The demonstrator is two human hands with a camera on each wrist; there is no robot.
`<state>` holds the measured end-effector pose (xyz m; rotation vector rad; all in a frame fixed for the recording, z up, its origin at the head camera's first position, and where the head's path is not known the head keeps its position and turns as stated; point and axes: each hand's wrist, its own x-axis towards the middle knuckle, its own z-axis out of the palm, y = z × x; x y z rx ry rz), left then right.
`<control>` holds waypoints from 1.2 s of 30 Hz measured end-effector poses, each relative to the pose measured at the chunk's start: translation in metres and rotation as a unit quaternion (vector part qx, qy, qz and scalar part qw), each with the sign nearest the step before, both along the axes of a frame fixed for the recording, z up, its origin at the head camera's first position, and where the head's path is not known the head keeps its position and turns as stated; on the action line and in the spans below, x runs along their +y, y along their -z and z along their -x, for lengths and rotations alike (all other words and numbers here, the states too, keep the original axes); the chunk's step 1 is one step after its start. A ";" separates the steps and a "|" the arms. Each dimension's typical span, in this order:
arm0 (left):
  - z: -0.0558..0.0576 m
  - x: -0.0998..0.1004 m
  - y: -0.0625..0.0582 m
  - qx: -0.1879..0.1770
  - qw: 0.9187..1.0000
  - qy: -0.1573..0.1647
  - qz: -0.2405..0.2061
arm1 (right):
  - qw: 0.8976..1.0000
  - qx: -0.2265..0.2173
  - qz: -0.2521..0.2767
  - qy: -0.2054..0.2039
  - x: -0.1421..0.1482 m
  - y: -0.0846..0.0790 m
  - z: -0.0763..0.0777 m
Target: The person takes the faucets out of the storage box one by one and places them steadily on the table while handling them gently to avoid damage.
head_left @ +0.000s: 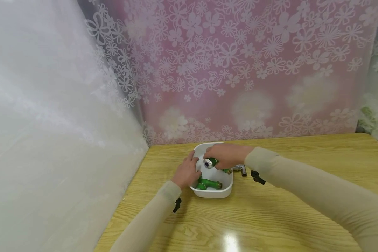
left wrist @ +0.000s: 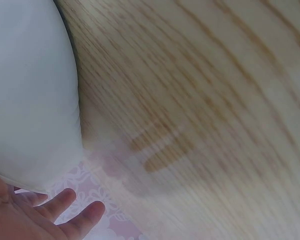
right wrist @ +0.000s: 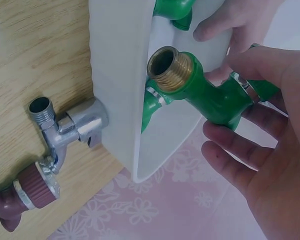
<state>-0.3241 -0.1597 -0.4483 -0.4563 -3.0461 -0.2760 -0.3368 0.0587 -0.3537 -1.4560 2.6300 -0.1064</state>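
Note:
A green water tap (right wrist: 210, 97) with a brass threaded end is held in my right hand (head_left: 228, 154), above the white basin (head_left: 211, 194). Its round silver-and-dark end faces the head camera. My left hand (head_left: 186, 171) rests at the basin's left rim, the thumb on the inner side and the fingers spread along the edge. In the left wrist view those fingers (left wrist: 60, 205) look loosely extended beside the basin's outer wall. More green taps (head_left: 211, 184) lie inside the basin, partly hidden by its wall in the right wrist view.
Just right of the basin, a chrome tap (right wrist: 80, 125) with a maroon ribbed part (right wrist: 36, 186) lies on the wooden table (head_left: 271, 224). A pink flowered curtain (head_left: 239, 70) hangs behind the table, and a whitish sheet (head_left: 50, 122) runs along the left side.

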 end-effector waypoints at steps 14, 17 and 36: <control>0.002 0.001 0.001 -0.008 1.000 -0.013 0.008 | 1.000 0.007 0.010 0.018 0.031 0.000 -0.003; 0.002 0.001 0.002 -0.007 1.000 -0.015 0.007 | 1.000 0.004 0.011 0.026 0.039 0.000 -0.003; 0.002 0.000 0.002 -0.003 1.000 -0.010 0.007 | 0.997 0.006 0.002 0.080 0.090 0.007 -0.003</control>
